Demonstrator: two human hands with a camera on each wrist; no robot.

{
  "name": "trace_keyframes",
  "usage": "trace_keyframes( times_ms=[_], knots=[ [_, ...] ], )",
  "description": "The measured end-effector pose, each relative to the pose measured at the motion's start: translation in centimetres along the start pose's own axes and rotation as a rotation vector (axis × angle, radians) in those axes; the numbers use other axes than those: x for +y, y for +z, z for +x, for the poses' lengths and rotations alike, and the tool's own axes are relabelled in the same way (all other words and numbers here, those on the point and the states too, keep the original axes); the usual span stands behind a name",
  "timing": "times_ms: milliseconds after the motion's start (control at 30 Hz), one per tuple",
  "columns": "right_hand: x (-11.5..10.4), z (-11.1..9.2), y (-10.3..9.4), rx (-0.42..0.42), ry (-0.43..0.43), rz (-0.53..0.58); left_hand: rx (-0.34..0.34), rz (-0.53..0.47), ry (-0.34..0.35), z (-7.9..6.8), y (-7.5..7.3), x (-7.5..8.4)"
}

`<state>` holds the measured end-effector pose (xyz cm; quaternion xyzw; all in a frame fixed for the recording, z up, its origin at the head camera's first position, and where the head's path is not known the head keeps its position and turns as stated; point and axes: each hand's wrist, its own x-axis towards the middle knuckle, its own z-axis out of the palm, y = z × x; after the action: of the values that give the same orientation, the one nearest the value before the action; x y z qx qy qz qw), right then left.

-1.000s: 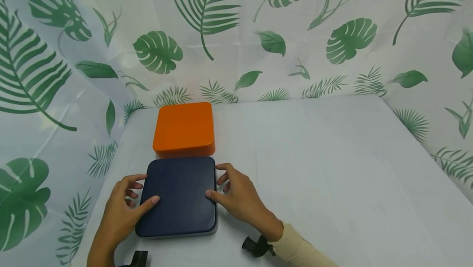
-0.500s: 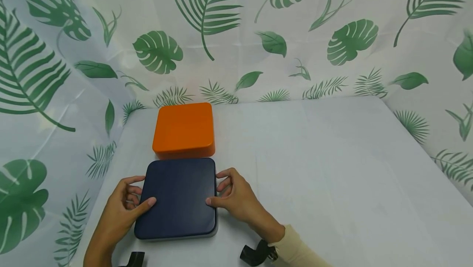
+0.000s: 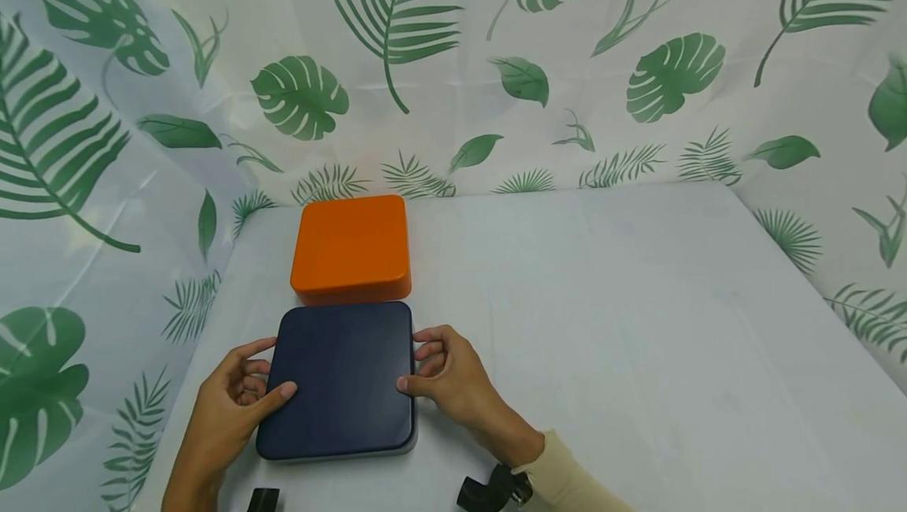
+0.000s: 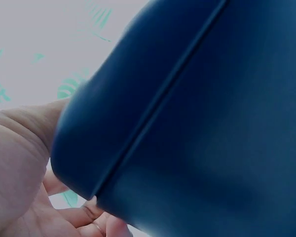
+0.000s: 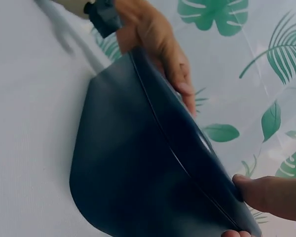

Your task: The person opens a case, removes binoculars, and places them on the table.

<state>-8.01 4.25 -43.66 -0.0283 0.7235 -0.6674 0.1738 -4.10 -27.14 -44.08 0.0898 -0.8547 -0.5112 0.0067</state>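
A square navy-blue box (image 3: 340, 378) with rounded corners lies on the white table, its lid on. My left hand (image 3: 227, 402) grips its left side, thumb on top and fingers bent at the edge. On the opposite side my right hand (image 3: 457, 378) holds it likewise, thumb over the top rim. In the left wrist view the seam between lid and base runs across the box (image 4: 202, 123), with left fingertips (image 4: 93, 210) right at it. The right wrist view has the right thumb (image 5: 266, 195) pressing the lid edge, and the left hand (image 5: 160, 39) beyond.
An orange box (image 3: 350, 248) of similar shape sits just behind the navy one. The white table (image 3: 602, 339) stretches to the right. Leaf-printed cloth (image 3: 439, 63) hangs at the back and sides. Black wrist devices (image 3: 496, 488) show near the front edge.
The left thumb has slid slightly outward on the lid, and the right hand has dropped a little toward the front. The box stays nearly in place, with its lid on.
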Motion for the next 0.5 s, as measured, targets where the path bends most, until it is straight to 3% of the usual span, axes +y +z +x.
trace_keyframes(
  times_ms=[233,500],
  knots=[
    [-0.21,0.06,-0.05,-0.023,0.05,0.096,0.027,0.024,0.014,-0.15,0.15,0.2],
    [-0.48,-0.38,0.25,-0.002,0.024,0.091,0.046,0.064,-0.008,-0.4,0.15,0.63]
  ],
)
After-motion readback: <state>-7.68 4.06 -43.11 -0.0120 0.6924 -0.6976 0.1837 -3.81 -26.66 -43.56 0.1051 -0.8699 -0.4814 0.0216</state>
